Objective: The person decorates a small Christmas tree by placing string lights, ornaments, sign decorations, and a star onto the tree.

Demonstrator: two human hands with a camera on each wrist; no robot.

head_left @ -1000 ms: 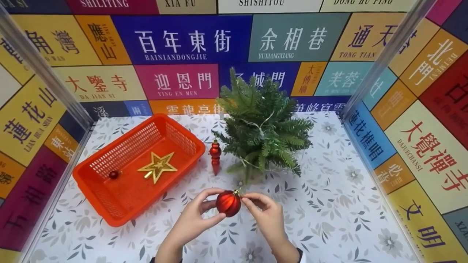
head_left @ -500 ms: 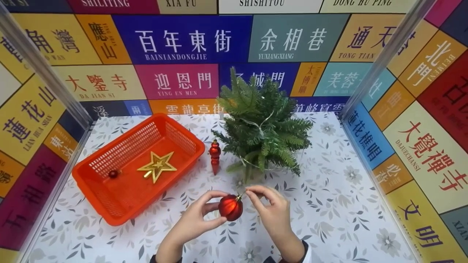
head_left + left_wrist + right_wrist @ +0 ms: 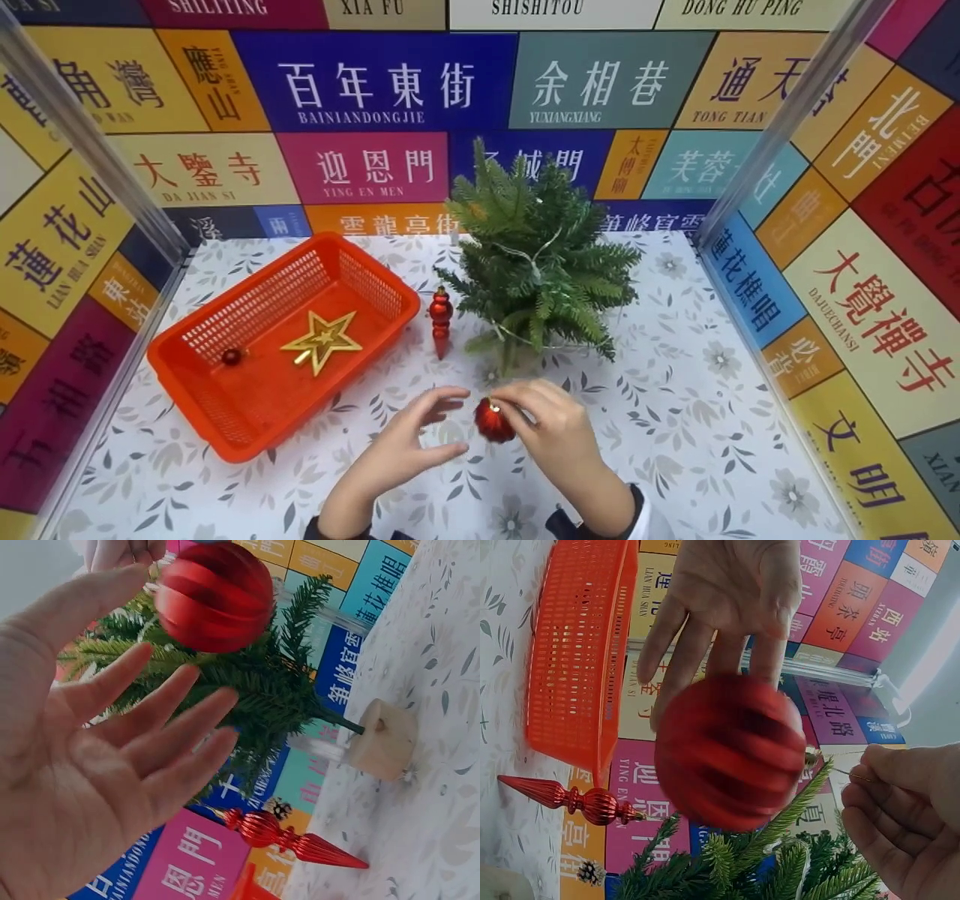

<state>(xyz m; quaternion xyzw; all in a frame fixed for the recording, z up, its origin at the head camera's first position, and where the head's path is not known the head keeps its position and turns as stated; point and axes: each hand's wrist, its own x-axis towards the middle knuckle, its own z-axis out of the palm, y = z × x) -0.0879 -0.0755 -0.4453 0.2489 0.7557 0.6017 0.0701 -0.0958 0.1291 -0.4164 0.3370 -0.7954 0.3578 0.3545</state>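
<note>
A red ribbed Christmas ball [image 3: 494,421] hangs below my right hand [image 3: 559,427], whose thumb and fingers pinch the thin gold loop at its cap, as the right wrist view also shows. Just left of the ball, my left hand [image 3: 412,442] is spread with its thumb and fingers apart. In the left wrist view its fingers [image 3: 180,739] hold nothing, and the ball [image 3: 215,596] is beyond them. Behind both hands stands a small green Christmas tree [image 3: 540,255] with a thin light string. Its round wooden base [image 3: 384,739] shows in the left wrist view.
A red finial-shaped ornament [image 3: 441,322] stands beside the tree on the left. Farther left, an orange-red basket [image 3: 247,446] contains a gold star [image 3: 324,341] and a small dark red ball [image 3: 232,356]. Printed panels [image 3: 375,82] enclose the floral-patterned table [image 3: 697,465].
My left hand has let go of the Christmas ball and its fingers have spread. The ball has shifted slightly right and now hangs from my right hand.
</note>
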